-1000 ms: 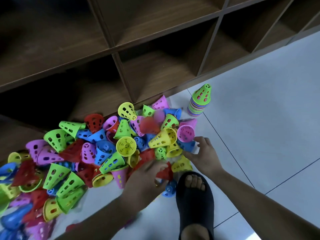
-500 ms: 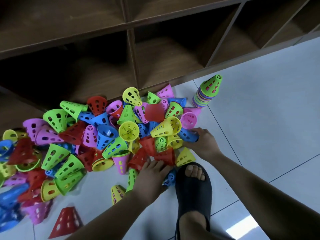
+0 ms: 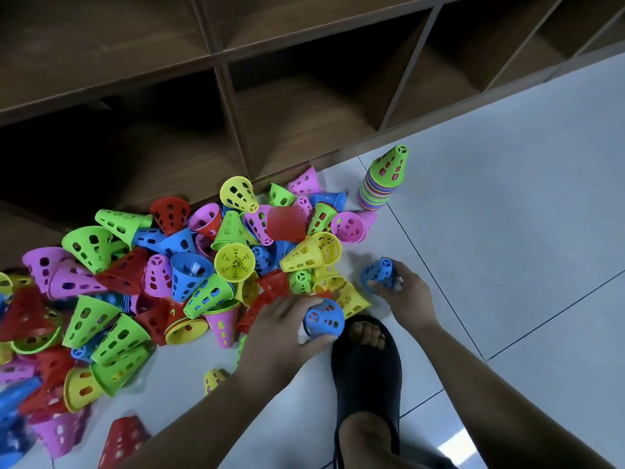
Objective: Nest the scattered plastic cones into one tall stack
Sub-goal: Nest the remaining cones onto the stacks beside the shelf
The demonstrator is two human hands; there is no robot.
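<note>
Head view. A heap of loose plastic cones (image 3: 169, 275) in green, yellow, red, blue and pink-purple lies on the white glossy tiled floor (image 3: 507, 214), against the foot of a brown wood-grain shelf unit (image 3: 304, 96) with open square compartments. Each cone is a thin-walled moulded shell, tapered to a flat spoked tip and pierced by rows of rounded slots; they lie tipped on their sides, mouths facing every way, many touching or partly inside one another. One red patch near the middle of the heap is blurred and its shape cannot be read.

The nested stack of cones (image 3: 382, 184) stands upright on the floor just right of the heap and near the shelf base. A green cone caps it, and many-coloured rims are banded below.

The left hand (image 3: 280, 330) grips a blue perforated plastic cone (image 3: 323, 319) at the near edge of the heap, fingers curled over it and thumb under its rim. The right hand (image 3: 406, 299) holds a second blue plastic cone (image 3: 378, 272) in its fingertips, tip pointing up and away, apart from the heap and well short of the stack.

A black matte rubber sandal (image 3: 367, 360), worn on a bare foot, stands between the two forearms. A lone red cone (image 3: 121, 441) and a small yellow cone (image 3: 214, 379) lie apart, nearer the viewer.
</note>
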